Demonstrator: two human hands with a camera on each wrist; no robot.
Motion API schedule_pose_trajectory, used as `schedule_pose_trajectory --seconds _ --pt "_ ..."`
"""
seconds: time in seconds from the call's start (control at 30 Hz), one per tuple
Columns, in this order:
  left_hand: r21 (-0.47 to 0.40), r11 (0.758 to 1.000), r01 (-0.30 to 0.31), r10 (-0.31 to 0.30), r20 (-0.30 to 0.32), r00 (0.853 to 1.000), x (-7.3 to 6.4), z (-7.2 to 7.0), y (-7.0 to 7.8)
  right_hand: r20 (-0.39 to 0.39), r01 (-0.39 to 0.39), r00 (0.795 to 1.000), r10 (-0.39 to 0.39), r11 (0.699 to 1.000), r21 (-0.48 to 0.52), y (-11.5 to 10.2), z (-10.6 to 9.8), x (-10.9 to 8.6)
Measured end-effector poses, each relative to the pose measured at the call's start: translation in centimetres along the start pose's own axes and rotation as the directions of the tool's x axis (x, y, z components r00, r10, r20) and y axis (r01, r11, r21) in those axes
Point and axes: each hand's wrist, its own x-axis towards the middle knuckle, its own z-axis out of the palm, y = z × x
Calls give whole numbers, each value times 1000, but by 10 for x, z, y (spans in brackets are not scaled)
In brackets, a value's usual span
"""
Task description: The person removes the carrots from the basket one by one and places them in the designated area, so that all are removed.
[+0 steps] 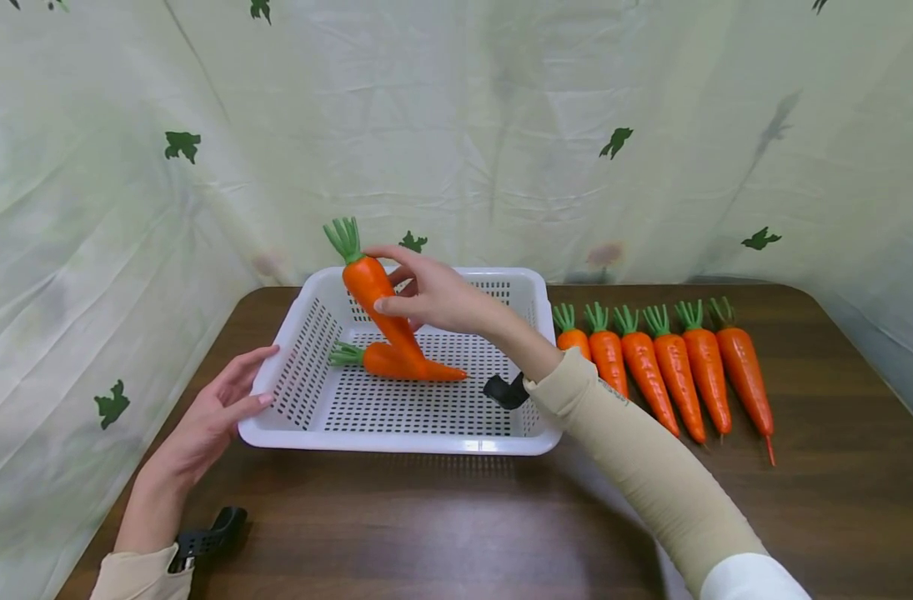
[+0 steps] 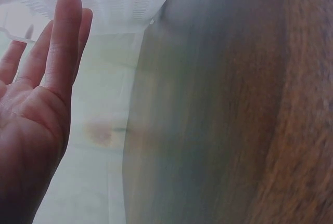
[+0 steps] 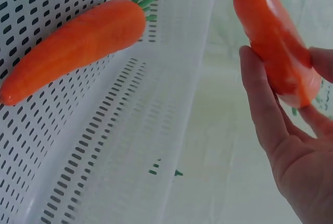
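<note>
In the head view my right hand (image 1: 433,292) grips a carrot (image 1: 377,292) by its thick upper part, green stub up and tip slanting down over a white perforated basket (image 1: 396,443). The right wrist view shows thumb and fingers around this carrot (image 3: 273,42). On the basket floor lies another carrot (image 1: 388,362), partly covered by the held one in the head view; its whole length (image 3: 78,44) shows in the right wrist view. My left hand (image 1: 219,408) touches the basket's left rim, its fingers fairly straight; the left wrist view shows that hand (image 2: 39,89) beside the basket wall.
Several carrots (image 1: 669,375) lie in a row right of the basket, green ends away from me, the nearest one partly behind my right arm. A brown wooden table (image 1: 426,525) carries everything. Behind it hangs a pale curtain (image 1: 441,125) with green leaf shapes.
</note>
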Motion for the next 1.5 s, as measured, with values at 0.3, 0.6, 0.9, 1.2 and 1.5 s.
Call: schedule_pose_trajectory --seconds 0.3,0.6,0.9,1.2,1.5 --pt "-9 1000 -7 7 7 1000 2 -1 1 -171 8 985 -8 1000 3 -14 -8 -19" --pt "-18 1000 -5 5 11 1000 0 -2 1 -220 20 975 -15 1000 18 -32 -16 -38" --pt "-11 1000 8 -8 0 1000 -1 -2 1 -279 70 958 -61 997 24 -39 -21 -60" --pt "-14 1000 10 -9 5 1000 0 0 3 -284 105 955 -80 992 71 -40 -29 -83" --pt "-3 1000 17 -17 -5 1000 -1 0 5 -322 110 943 -88 993 52 -31 -38 -105"
